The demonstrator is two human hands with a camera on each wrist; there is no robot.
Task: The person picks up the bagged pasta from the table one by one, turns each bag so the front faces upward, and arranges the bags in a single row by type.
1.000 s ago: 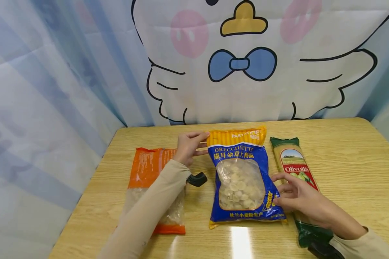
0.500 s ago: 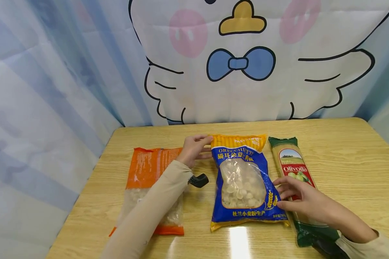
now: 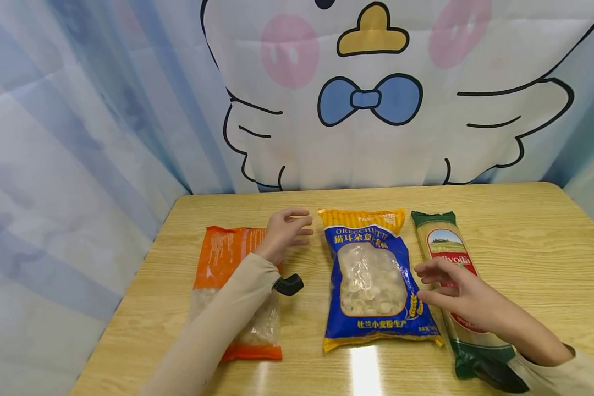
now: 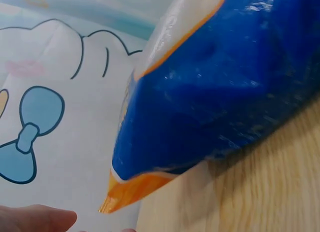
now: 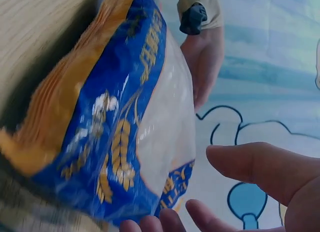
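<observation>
The pasta bag (image 3: 368,280) is plump and blue, with yellow ends, white and yellow lettering, printed wheat ears near its lower right corner and a large clear window showing pale, round pasta pieces. It lies face up on the wooden table (image 3: 539,247), its striped yellow top toward the far edge, between an orange bag (image 3: 230,258) and a spaghetti pack (image 3: 443,242). The left hand (image 3: 284,234) is apart from its upper left corner; the right hand (image 3: 460,291) is at its right edge, contact unclear.

The pale wood-grain surface (image 3: 534,247) carries, left to right, an orange-and-clear plastic bag (image 3: 220,264), a blue-and-yellow plastic pasta bag (image 3: 373,280) and a long green-ended spaghetti packet (image 3: 444,242).
</observation>
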